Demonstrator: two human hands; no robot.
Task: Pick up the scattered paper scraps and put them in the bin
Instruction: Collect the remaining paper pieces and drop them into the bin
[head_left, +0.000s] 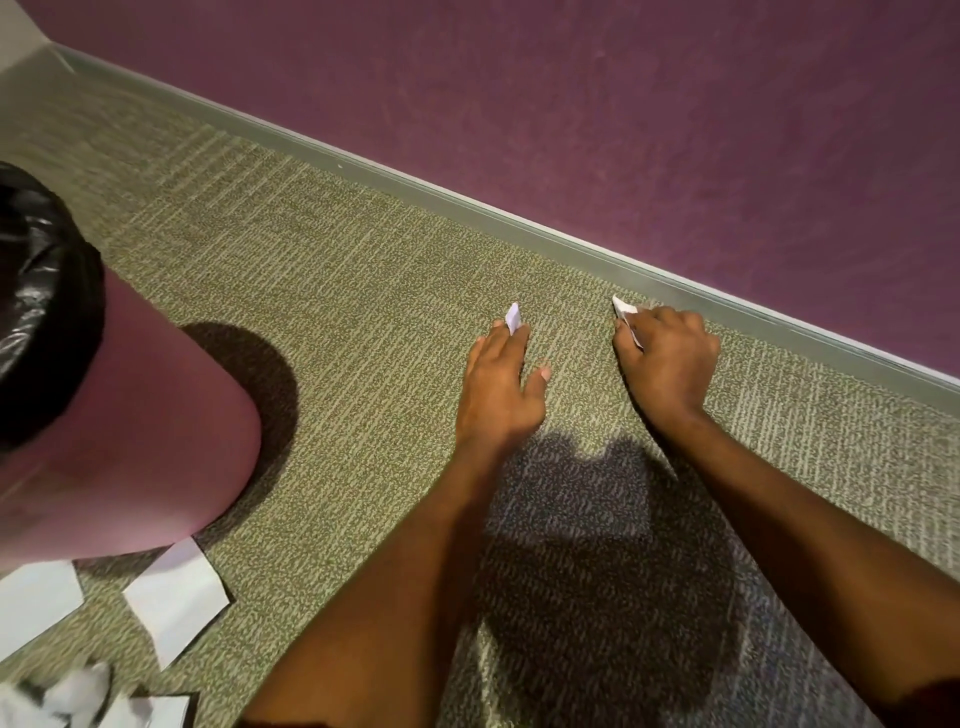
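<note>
Both my hands reach forward over the green carpet near the wall. My left hand (501, 382) pinches a small white paper scrap (513, 317) that sticks up past its fingertips. My right hand (667, 356) is curled round another white scrap (623, 309), whose corner pokes out at the fingers. A pink bin (156, 415) lined with a black bag (41, 306) stands at the left. More white paper pieces (176, 603) lie on the carpet by the bin's base, with another sheet (36, 603) and crumpled bits (78, 696) at the bottom left.
A purple wall (623, 130) with a grey baseboard (467, 202) runs diagonally just beyond my hands. Patterned green carpet (337, 312) stretches between the bin and my arms. My shadow falls on the carpet below my hands.
</note>
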